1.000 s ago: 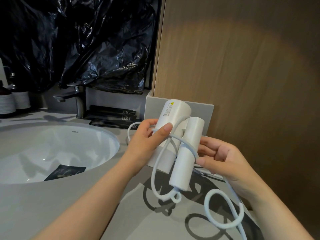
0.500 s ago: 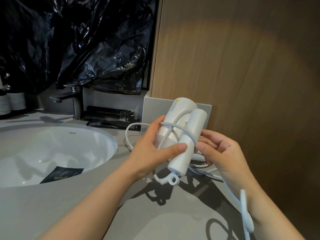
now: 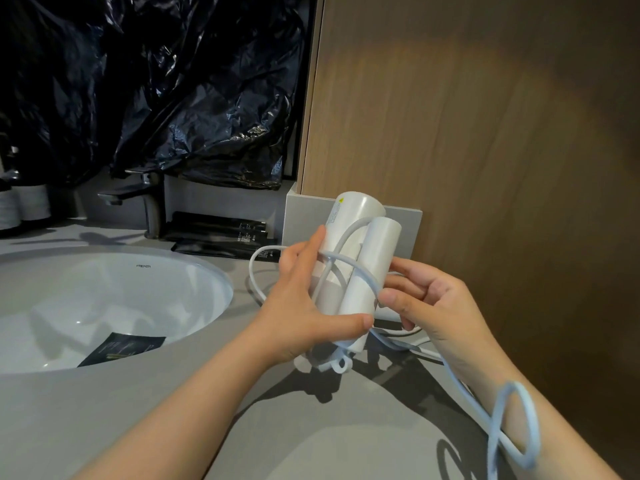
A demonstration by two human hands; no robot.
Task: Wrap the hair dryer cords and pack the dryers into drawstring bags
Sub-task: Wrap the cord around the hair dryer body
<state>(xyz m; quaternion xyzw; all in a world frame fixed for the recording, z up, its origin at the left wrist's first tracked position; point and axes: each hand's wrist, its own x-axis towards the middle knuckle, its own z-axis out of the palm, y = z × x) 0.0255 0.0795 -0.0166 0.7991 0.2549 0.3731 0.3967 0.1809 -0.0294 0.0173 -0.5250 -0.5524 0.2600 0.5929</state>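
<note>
A white folded hair dryer point(image 3: 360, 258) is held upright above the grey countertop point(image 3: 145, 403), its barrel and handle side by side. My left hand point(image 3: 301, 306) grips it from the left, thumb across the lower handle. My right hand point(image 3: 426, 303) pinches the white cord point(image 3: 353, 268) where it crosses the handle. One loop of cord passes around the dryer body. The loose rest of the cord trails down over my right forearm in a curl point(image 3: 516, 427). No drawstring bag is in view.
A white round sink point(image 3: 104, 299) lies to the left with a dark card point(image 3: 121, 348) in its basin. Behind it stand a dark faucet point(image 3: 138, 199), black sachets point(image 3: 221, 233), and bottles point(image 3: 24, 206). Black plastic sheeting point(image 3: 156, 88) covers the back. A wooden panel point(image 3: 485, 133) rises at right.
The cord has been drawn around the dryer, and the hanging loop has slid up onto my right forearm. My left thumb has moved down to the lower handle.
</note>
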